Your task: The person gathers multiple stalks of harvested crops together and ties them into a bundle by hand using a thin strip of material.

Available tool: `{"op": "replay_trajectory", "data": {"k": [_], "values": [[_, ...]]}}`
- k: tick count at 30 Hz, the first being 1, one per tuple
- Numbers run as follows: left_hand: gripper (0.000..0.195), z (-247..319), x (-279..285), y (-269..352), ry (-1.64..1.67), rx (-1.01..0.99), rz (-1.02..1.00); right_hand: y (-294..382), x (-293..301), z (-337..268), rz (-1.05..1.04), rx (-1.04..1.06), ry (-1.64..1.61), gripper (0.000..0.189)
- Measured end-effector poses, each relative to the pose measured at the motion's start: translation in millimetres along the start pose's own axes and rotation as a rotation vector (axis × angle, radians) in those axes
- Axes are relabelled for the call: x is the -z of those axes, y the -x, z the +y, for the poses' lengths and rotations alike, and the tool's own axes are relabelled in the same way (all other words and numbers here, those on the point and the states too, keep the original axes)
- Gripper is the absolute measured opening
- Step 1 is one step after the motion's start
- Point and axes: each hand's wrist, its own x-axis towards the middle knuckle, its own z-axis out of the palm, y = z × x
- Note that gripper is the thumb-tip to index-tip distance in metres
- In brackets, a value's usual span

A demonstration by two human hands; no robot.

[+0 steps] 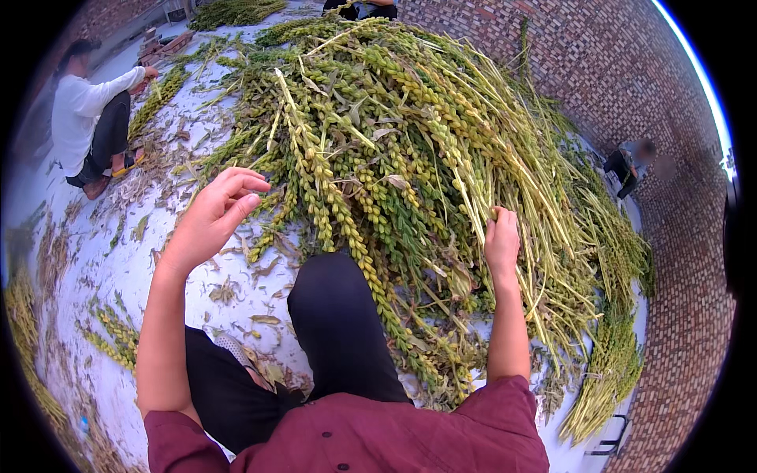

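A large heap of cut sesame-like stalks [378,154] with green and yellow pods lies before me, against my raised knee. My left hand [227,204] hovers at the heap's left edge, fingers loosely curled and apart, with nothing visible in it. On the right side of the heap, my right hand [501,236] is closed around a pale stalk; its fingertips are pinched near the stem. How many stems it grips cannot be told. One long podded stalk [310,159] with a pale cut end lies on top of the heap between my hands.
Dry leaves litter the white ground sheet [201,295]. A person in white [89,106] squats at the left, holding stalks. Another person [630,165] is at the right by the brick wall [680,236], and a third is partly visible beyond the heap. Tied-looking bundles [609,360] lie at the right.
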Motion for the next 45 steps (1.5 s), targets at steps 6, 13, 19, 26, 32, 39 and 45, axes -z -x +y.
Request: {"op": "replay_trajectory", "data": {"k": [6,13,19,26,32,39,45], "values": [[0.020,-21.3,-14.8,-5.6,0.026,0.071,-0.139,62.0,-57.2,49.5,-0.074,-0.197,-0.026,0.026],[0.023,-42.8,-8.0,12.0,0.051,0.190,-0.152,125.0,-63.8,52.0,-0.089,-0.307,-0.158,0.024],[0.027,-32.8,-26.1,-10.0,0.121,0.131,-0.187,143.7,-10.7,-1.1,-0.081,-0.280,-0.135,0.023],[0.043,-22.7,-71.5,-48.1,-0.066,0.114,-0.268,195.8,24.3,-36.0,-0.189,-0.124,-0.185,0.026],[0.071,-75.2,-109.2,-70.4,-0.258,0.251,0.171,177.4,13.6,-58.9,-0.080,0.045,-0.268,0.028],[0.081,-106.4,-83.0,-70.1,-0.223,0.206,0.484,149.4,-11.0,-84.9,-0.022,0.145,-0.395,0.031],[0.076,-110.0,-60.8,-51.5,0.199,0.190,0.672,115.3,-42.1,-115.2,-0.039,0.144,-0.452,0.031]]}}
